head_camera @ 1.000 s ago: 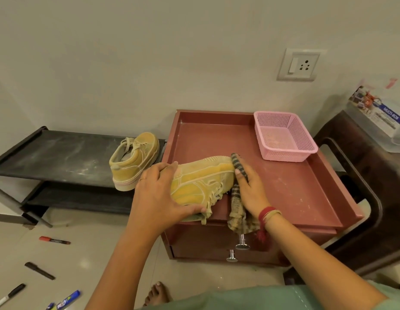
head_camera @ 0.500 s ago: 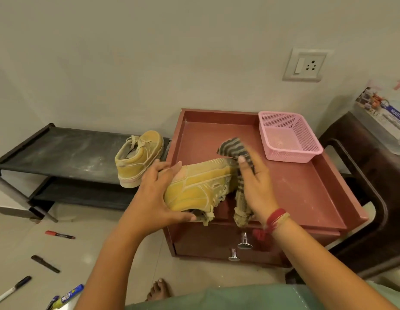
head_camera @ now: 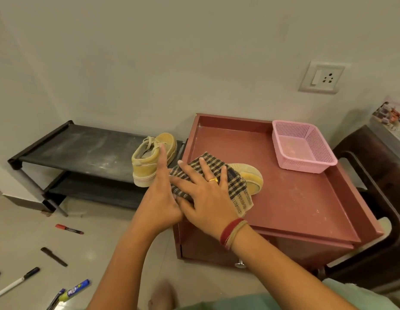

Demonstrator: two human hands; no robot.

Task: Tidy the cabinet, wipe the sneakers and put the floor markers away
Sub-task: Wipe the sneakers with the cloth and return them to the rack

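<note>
A yellow sneaker lies on its side on the red cabinet top, with only its toe showing. A brown checked cloth covers the rest of it. My right hand presses flat on the cloth with fingers spread. My left hand steadies the sneaker's hidden heel end, with its fingers pointing up. The second yellow sneaker stands on the black shoe rack. Several markers lie on the floor at the lower left, among them a red marker, a black marker and a blue marker.
An empty pink mesh basket sits at the cabinet's back right corner. A dark chair stands close on the right. The cabinet's drawer knob sticks out below the top. A bare foot shows at the bottom edge.
The sneaker has been lowered from in the air onto the cabinet top and turned, and the cloth, held up at its toe before, now lies spread over it under my right hand.
</note>
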